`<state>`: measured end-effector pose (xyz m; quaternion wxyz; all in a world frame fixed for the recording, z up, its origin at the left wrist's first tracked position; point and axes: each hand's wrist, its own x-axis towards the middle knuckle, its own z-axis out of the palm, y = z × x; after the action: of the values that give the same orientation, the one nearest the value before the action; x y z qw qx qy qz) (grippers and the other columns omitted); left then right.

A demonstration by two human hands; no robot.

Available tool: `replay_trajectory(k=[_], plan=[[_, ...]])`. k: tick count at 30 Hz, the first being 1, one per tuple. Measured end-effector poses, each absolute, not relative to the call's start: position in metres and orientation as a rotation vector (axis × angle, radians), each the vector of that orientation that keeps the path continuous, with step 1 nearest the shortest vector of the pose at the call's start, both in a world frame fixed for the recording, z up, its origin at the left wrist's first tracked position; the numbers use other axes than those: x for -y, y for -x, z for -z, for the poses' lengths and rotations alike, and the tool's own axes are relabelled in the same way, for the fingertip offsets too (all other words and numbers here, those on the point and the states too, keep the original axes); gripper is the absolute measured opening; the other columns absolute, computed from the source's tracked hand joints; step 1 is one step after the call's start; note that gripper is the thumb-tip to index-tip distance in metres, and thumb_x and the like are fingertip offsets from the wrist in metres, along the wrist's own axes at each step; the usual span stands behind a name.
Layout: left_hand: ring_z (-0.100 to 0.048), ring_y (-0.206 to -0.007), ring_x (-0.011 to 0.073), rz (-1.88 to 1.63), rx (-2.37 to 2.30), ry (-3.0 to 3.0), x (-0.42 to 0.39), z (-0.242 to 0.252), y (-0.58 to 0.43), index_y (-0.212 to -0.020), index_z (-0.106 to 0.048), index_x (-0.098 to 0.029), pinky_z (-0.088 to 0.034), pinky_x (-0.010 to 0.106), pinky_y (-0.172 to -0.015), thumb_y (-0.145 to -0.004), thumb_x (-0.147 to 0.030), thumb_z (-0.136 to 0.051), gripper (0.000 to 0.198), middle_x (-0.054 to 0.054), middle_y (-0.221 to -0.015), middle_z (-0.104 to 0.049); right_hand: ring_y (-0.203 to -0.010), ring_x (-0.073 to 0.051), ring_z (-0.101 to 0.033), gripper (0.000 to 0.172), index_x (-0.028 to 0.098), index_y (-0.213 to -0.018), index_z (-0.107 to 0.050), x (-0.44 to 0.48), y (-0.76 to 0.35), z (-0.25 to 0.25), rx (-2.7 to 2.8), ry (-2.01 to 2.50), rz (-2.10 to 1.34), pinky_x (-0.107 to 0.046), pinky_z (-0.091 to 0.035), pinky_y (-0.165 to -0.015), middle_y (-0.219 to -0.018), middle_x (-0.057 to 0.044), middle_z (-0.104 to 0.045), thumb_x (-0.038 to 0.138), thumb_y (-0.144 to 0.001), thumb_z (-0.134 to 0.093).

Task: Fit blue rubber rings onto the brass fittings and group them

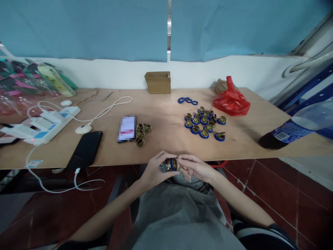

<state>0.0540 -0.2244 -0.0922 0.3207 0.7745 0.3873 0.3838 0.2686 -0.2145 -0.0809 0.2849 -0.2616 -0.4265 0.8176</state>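
Observation:
My left hand [157, 171] is closed around a round brass-coloured metal piece with a blue ring [172, 164], just off the table's front edge and above my lap. Against its right side, my right hand [191, 167] has thumb and forefinger pinched together; what they hold, if anything, is too small to tell. Several similar brass pieces with blue rings [204, 120] are grouped on the table to the right. By a lit phone [127, 128] lie several brass pieces without visible rings [140, 133]. Loose blue rings [187, 101] lie farther back.
On the left are a black phone [85, 149] on a cable, a white power strip [54, 125] and plastic bottles [33, 81]. A small cardboard box [159, 83] stands at the back. On the right are a red plastic bag [232, 100] and a large tilted bottle of dark drink [283, 134].

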Motion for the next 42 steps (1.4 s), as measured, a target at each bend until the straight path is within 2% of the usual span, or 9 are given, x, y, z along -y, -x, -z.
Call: replay_trajectory(k=[6,14,20,24,29,35,39,42], plan=[[-0.068,-0.096,0.0204,-1.019,-1.016,-2.048,0.224,0.093,-0.053,-0.115,-0.065,-0.024,-0.053,0.032,-0.085,-0.077,-0.025,-0.086,0.044,0.004,-0.105,-0.068,-0.053,-0.008,-0.053,0.03,0.016,-0.085,-0.062,0.215,-0.267,0.082,1.198,0.744,-2.104,-0.019,-0.047,-0.051,-0.066,0.004,-0.057,0.043,-0.092,-0.072],[-0.068,-0.095,0.0204,-1.039,-1.003,-2.063,0.224,0.096,-0.054,-0.116,-0.065,-0.024,-0.054,0.032,-0.083,-0.076,-0.024,-0.086,0.045,0.004,-0.104,-0.068,-0.052,-0.007,-0.053,0.035,0.016,-0.082,-0.059,0.216,-0.267,0.085,1.302,0.773,-2.054,-0.019,-0.045,-0.05,-0.064,0.005,-0.056,0.048,-0.093,-0.069],[-0.069,-0.095,0.0196,-1.076,-0.996,-2.061,0.225,0.095,-0.055,-0.115,-0.065,-0.023,-0.054,0.03,-0.083,-0.076,-0.021,-0.086,0.045,0.003,-0.104,-0.069,-0.05,-0.007,-0.052,0.041,0.017,-0.078,-0.057,0.221,-0.264,0.08,1.528,0.896,-1.818,-0.021,-0.043,-0.054,-0.06,0.005,-0.055,0.054,-0.094,-0.064],[-0.069,-0.092,0.0193,-1.109,-0.963,-2.046,0.224,0.096,-0.054,-0.112,-0.065,-0.023,-0.054,0.03,-0.081,-0.076,-0.019,-0.085,0.042,0.003,-0.101,-0.07,-0.048,-0.008,-0.047,0.04,0.018,-0.076,-0.055,0.226,-0.259,0.083,1.636,0.964,-1.659,-0.021,-0.038,-0.051,-0.056,0.007,-0.051,0.052,-0.096,-0.061],[-0.069,-0.088,0.0193,-1.167,-0.943,-2.038,0.223,0.099,-0.055,-0.106,-0.064,-0.02,-0.055,0.029,-0.076,-0.079,-0.019,-0.082,0.033,0.005,-0.098,-0.069,-0.054,-0.008,-0.043,0.03,0.018,-0.073,-0.053,0.231,-0.254,0.088,1.825,1.014,-1.282,-0.021,-0.032,-0.053,-0.06,0.006,-0.048,0.036,-0.098,-0.058],[-0.07,-0.087,0.0185,-1.236,-0.931,-2.085,0.222,0.102,-0.057,-0.1,-0.059,-0.02,-0.056,0.029,-0.076,-0.078,-0.012,-0.076,0.029,0.005,-0.097,-0.069,-0.057,-0.009,-0.043,0.028,0.019,-0.07,-0.048,0.232,-0.25,0.087,2.029,0.867,-0.817,-0.021,-0.034,-0.056,-0.063,0.005,-0.045,0.023,-0.097,-0.055],[-0.071,-0.095,0.0182,-1.323,-0.843,-2.221,0.224,0.108,-0.057,-0.106,-0.059,-0.02,-0.059,0.03,-0.082,-0.078,0.0,-0.062,0.035,0.007,-0.104,-0.068,-0.057,-0.01,-0.044,0.025,0.021,-0.074,-0.047,0.235,-0.25,0.085,2.152,0.751,-0.537,-0.022,-0.036,-0.054,-0.065,0.004,-0.048,0.02,-0.098,-0.051],[-0.069,-0.105,0.0193,-1.407,-0.726,-2.35,0.228,0.111,-0.055,-0.117,-0.058,-0.018,-0.06,0.033,-0.088,-0.079,0.003,-0.056,0.043,0.011,-0.113,-0.068,-0.058,-0.012,-0.047,0.023,0.021,-0.077,-0.049,0.239,-0.251,0.081,2.249,0.66,-0.252,-0.024,-0.04,-0.054,-0.067,0.002,-0.051,0.016,-0.1,-0.047]])
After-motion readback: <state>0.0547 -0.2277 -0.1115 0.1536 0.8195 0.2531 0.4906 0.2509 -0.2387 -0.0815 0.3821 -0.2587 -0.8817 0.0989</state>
